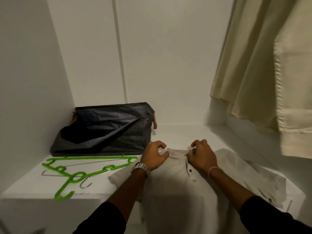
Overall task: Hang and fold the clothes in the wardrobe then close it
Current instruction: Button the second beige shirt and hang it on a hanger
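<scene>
Step in hand, as judged: dressing the collar of the pale shirt point(177, 191) before folding or hanging.

Procedure:
- Keep collar edges level; draw both sides outward with equal tension.
- Align placket and buttons down the centre line before any fold.
- Smooth cloth flat against the white shelf point(30, 184); avoid trapping the sleeve at 3 o'clock beneath the body.
- If hanging, take the green hanger point(74, 176) without dragging the shirt off the front edge, over which the lower part already droops.

Hand state:
- Left hand point(154, 157): fingers curled, pinching the left collar point.
- Right hand point(201, 156): fingers curled, pinching the collar at the top button.

Position of work:
- Shirt laid front-up on the shelf, collar directly under both hands at 12 o'clock of the garment, body running toward 6 o'clock between the forearms.
- Green hanger, with a wire hanger point(84, 183) beneath it, at 9 o'clock of the left hand, just beside the shirt.
- Dark bag point(104, 130) at 10 o'clock, against the back wall.
- Cream garment point(270, 73) hanging at 2 o'clock, apart from the hands.
</scene>
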